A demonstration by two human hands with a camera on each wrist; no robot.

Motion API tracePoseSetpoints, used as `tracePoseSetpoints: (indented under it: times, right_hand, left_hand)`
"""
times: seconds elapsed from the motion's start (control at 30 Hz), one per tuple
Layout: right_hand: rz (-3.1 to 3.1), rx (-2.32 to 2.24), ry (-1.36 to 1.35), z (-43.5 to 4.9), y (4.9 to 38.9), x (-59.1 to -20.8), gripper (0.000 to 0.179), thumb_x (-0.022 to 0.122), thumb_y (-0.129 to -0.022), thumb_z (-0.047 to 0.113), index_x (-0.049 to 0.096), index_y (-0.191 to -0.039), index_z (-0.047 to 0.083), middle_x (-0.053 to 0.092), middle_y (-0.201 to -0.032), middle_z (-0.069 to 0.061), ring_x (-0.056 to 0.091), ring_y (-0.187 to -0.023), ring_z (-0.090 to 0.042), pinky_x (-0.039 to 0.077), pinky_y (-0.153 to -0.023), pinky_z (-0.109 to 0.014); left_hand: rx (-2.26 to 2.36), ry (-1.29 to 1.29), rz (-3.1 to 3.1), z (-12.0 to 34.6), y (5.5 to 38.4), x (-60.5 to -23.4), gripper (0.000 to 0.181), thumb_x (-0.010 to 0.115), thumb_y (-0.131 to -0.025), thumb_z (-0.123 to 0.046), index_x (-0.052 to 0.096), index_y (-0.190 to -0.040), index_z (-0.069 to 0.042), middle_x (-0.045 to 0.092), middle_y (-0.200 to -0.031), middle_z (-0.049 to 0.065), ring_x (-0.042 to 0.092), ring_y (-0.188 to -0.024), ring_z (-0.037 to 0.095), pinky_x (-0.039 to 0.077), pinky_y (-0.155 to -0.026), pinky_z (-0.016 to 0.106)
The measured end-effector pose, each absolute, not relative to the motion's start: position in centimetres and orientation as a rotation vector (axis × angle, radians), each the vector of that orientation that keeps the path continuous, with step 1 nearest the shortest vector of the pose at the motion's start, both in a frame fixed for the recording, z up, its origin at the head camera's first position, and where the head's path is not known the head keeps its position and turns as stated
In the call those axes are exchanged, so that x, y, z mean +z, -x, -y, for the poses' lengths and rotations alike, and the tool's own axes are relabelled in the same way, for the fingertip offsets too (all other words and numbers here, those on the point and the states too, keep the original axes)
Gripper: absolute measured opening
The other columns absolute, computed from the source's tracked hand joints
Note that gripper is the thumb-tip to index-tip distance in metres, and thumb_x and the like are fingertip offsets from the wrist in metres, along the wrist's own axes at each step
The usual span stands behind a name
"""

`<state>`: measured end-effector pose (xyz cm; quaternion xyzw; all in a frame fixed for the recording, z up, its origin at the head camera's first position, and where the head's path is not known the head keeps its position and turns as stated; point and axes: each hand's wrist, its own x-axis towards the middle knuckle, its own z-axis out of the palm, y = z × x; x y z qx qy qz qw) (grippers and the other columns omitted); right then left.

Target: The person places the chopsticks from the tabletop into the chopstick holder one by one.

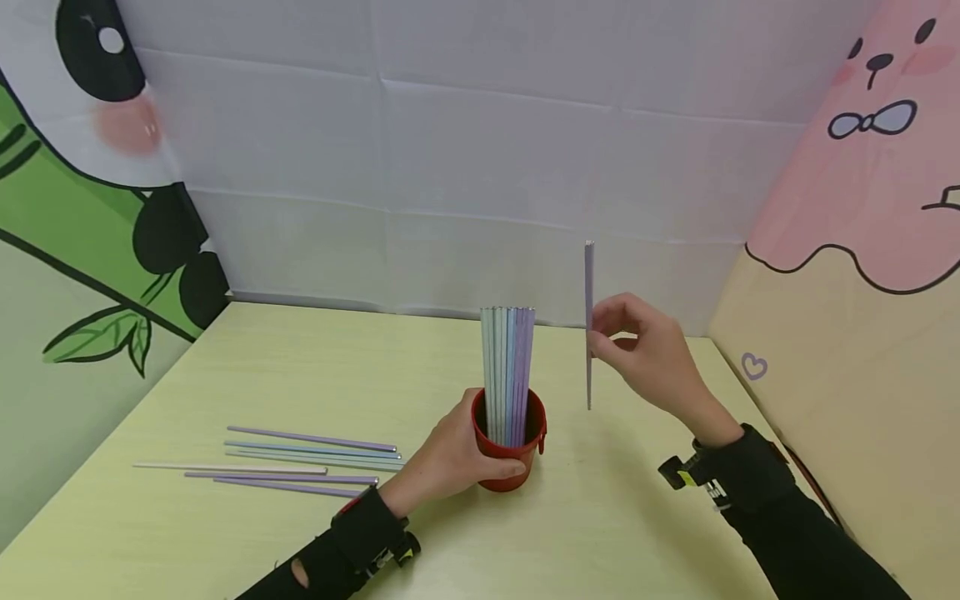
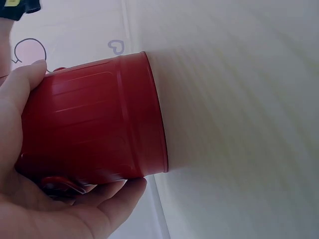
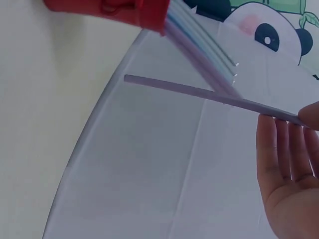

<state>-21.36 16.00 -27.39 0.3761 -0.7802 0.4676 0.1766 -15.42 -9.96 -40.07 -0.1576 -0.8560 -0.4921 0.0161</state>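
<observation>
The person's right hand (image 1: 637,350) pinches a purple stick (image 1: 588,321) between thumb and fingertips, just below its midpoint, holding it upright; its lower end appears clear of the table (image 1: 600,533). To the left of that pinch and nearer the person, the left hand (image 1: 446,462) curls round a red cup (image 2: 94,119), thumb across one side and fingers round the other.

Judged by how things lie, the work looks well along: a thick bundle of sticks (image 1: 507,375), pale green, blue and purple, already stands in the cup. The purple stick is outside it, just right of the bundle. At least six loose sticks (image 1: 281,477), purple, blue, pale green and white, remain on the table, left of the cup grip.

The bundle is packed too tightly to count, and its lower ends are hidden inside the cup. The left hand and forearm cover the right ends of some loose sticks. The left wrist view shows neither the cup's mouth nor its contents; the right wrist view cuts off part of the right thumb.
</observation>
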Motion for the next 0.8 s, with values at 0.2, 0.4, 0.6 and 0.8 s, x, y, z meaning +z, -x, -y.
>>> tracePoseSetpoints:
  times: [0.2, 0.4, 0.6, 0.8]
  right_hand:
    - [2.11, 1.575, -1.085, -14.1, 19.4, -25.3, 0.023, 0.06, -0.087, -0.009, 0.053, -0.109, -0.002, 0.061, -0.091, -0.015, 0.063, -0.077, -0.026, 0.056, -0.07, -0.032]
    - [2.069, 1.693, -1.116, -12.6, 19.3, -25.5, 0.024, 0.06, -0.087, -0.009, 0.052, -0.109, -0.002, 0.059, -0.091, -0.018, 0.062, -0.077, -0.03, 0.057, -0.069, -0.038]
    - [2.097, 1.686, -1.123, -11.4, 18.9, -26.3, 0.021, 0.059, -0.088, -0.009, 0.05, -0.107, -0.004, 0.058, -0.09, -0.017, 0.061, -0.075, -0.031, 0.057, -0.067, -0.038]
    - [2.171, 1.646, -1.085, -11.0, 18.9, -27.2, 0.02, 0.06, -0.088, -0.008, 0.05, -0.106, -0.004, 0.058, -0.089, -0.015, 0.062, -0.076, -0.029, 0.057, -0.066, -0.035]
  left_hand:
    - [-1.528, 0.478, 2.67, 10.0, 15.4, -39.9, 0.091, 0.086, -0.066, -0.044, 0.032, -0.136, -0.024, 0.047, -0.126, -0.011, 0.05, -0.109, 0.008, 0.048, -0.089, 0.035]
    - [-1.549, 0.463, 2.688, 9.9, 15.4, -39.7, 0.092, 0.086, -0.066, -0.044, 0.031, -0.137, -0.026, 0.046, -0.127, -0.012, 0.05, -0.11, 0.008, 0.048, -0.09, 0.036]
    - [-1.552, 0.474, 2.671, 10.0, 15.4, -39.7, 0.092, 0.086, -0.065, -0.044, 0.031, -0.137, -0.026, 0.047, -0.126, -0.013, 0.05, -0.109, 0.006, 0.047, -0.091, 0.034]
    - [-1.55, 0.467, 2.676, 9.9, 15.4, -39.6, 0.092, 0.086, -0.065, -0.045, 0.031, -0.137, -0.028, 0.046, -0.126, -0.014, 0.05, -0.11, 0.005, 0.046, -0.091, 0.033]
